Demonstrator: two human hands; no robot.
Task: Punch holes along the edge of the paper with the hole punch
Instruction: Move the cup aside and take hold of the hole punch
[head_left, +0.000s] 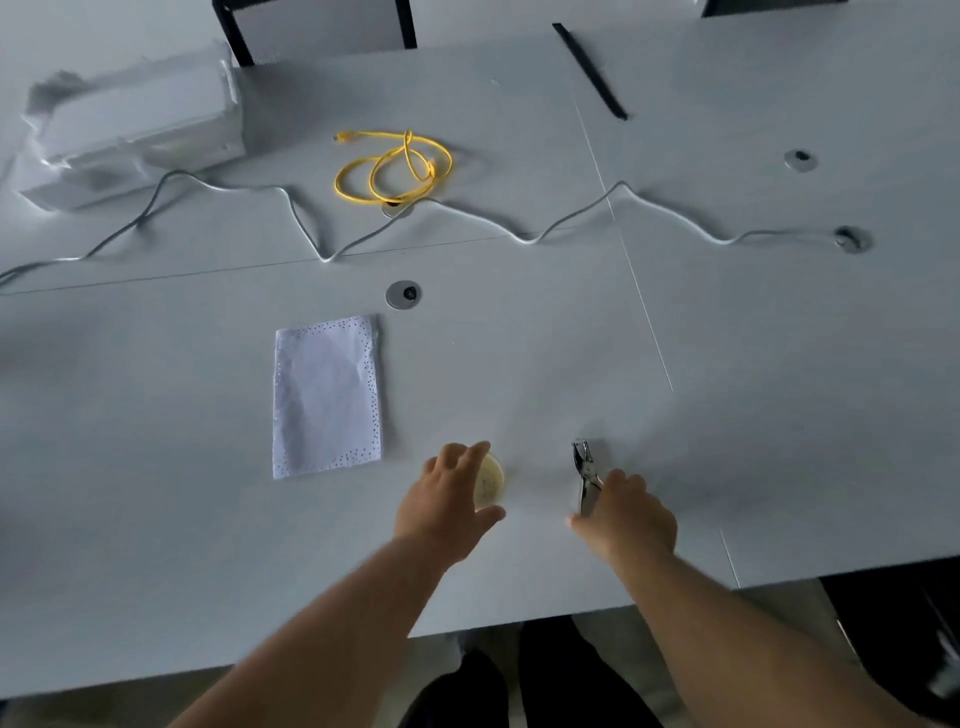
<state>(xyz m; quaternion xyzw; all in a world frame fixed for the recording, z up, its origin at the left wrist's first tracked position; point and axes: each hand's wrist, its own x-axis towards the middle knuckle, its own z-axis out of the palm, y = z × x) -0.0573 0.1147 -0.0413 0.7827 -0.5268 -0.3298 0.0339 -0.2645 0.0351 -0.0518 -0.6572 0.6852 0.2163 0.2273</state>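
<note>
Silver metal hole punch (586, 475) sits gripped in the right hand's fingers (621, 480). Left-hand fingers (470, 457) curl around a small round yellowish container (491, 480). Beyond them, left, white perforated paper (326, 397) lies on the grey tabletop (727, 364).

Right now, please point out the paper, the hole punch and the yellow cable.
paper (326, 397): head view, middle of the sheet.
hole punch (583, 460): head view, metal head.
yellow cable (393, 167): head view, coiled loops.
</note>
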